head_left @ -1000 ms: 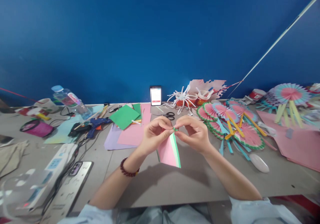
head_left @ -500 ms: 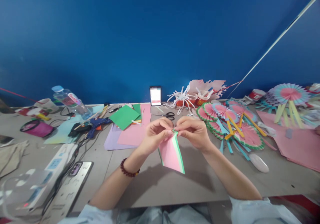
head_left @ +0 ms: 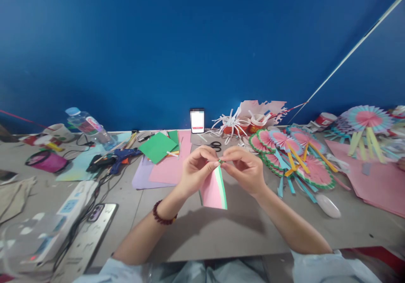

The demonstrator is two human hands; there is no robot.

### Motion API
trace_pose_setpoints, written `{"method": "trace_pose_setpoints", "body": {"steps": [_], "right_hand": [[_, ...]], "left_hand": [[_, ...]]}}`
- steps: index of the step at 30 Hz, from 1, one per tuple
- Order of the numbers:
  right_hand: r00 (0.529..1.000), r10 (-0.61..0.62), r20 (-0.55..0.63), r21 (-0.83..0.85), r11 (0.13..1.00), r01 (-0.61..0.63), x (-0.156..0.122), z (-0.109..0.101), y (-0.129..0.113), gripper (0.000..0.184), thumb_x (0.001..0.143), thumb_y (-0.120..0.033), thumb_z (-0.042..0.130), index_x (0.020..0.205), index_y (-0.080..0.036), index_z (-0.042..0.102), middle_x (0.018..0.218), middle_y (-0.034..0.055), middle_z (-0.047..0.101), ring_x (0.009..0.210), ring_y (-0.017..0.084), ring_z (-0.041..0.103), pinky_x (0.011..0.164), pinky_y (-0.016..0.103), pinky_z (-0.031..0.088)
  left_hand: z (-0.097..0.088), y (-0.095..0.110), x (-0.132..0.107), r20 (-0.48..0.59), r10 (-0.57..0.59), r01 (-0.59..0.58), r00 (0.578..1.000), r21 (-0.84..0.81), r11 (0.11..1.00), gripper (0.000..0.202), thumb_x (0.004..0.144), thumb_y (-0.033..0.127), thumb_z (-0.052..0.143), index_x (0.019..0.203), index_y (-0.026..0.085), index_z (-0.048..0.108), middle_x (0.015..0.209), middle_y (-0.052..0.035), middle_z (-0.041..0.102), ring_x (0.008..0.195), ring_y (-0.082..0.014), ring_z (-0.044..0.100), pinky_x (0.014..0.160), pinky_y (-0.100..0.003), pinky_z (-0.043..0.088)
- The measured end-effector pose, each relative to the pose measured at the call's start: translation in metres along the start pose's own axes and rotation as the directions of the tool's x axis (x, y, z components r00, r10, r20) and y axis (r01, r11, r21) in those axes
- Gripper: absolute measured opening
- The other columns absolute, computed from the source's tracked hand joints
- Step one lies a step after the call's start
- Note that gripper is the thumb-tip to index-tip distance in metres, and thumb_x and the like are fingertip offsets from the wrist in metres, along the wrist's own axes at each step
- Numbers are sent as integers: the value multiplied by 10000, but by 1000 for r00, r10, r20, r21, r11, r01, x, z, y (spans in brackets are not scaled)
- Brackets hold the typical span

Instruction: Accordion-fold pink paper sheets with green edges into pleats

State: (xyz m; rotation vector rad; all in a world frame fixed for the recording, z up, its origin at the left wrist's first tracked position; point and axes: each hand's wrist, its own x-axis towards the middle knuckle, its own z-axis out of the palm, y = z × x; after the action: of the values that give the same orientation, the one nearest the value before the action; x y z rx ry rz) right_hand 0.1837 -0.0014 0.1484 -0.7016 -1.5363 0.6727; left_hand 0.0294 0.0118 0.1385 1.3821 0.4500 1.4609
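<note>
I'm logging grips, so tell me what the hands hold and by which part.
The left hand and right hand together pinch the folded pink paper, which has white and green edging, at its upper end.

"Can you read any lettering, with twelve straight ahead?"
"None. The bottle (head_left: 85,122) between ten and eleven has pale script on its pink label (head_left: 93,125), too blurred to make out."
"The phone (head_left: 198,122) at twelve?"
"Screen pixelated; the red strip's writing is too small."
"The red-and-white tub (head_left: 325,119) between one and two?"
"Illegible."
</note>
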Motion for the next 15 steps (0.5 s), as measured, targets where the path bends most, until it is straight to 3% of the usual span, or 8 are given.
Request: {"method": "trace_pose_setpoints", "body": {"steps": [7,11,13,15], "right_hand": [[1000,25,16,83,996,-26,6,-2,-1,119,742,-395,755,742,-276,769,698,26,695,636,146,631,554,274,523],[999,37,-40,20,999,-36,5,-2,-2,73,748,-344,755,760,-273,770,725,26,698,664,148,632,597,282,528],[996,32,-86,-21,999,-34,3,-1,0,43,763,-290,745,795,-276,768,764,25,703,704,151,640,635,284,529],[992,15,-123,-69,997,-23,1,-1,2,64,770,-253,735,821,-276,765,799,24,703,740,153,647,678,290,532]], "left_hand": [[1,0,2,58,-48,51,997,-36,998,170,766,284,744,717,183,616,739,-14,572,676,-112,563,588,-229,465],[-3,4,0,19,99,-100,995,229,968,149,802,317,703,836,195,624,849,-42,587,847,-161,579,760,-294,482],[-6,9,-3,19,215,-204,976,408,890,240,777,355,722,926,200,615,920,-58,588,923,-190,562,828,-324,461],[-5,15,-5,68,249,-245,966,542,804,386,706,385,776,988,197,590,947,-68,596,924,-209,556,821,-332,458]]}}
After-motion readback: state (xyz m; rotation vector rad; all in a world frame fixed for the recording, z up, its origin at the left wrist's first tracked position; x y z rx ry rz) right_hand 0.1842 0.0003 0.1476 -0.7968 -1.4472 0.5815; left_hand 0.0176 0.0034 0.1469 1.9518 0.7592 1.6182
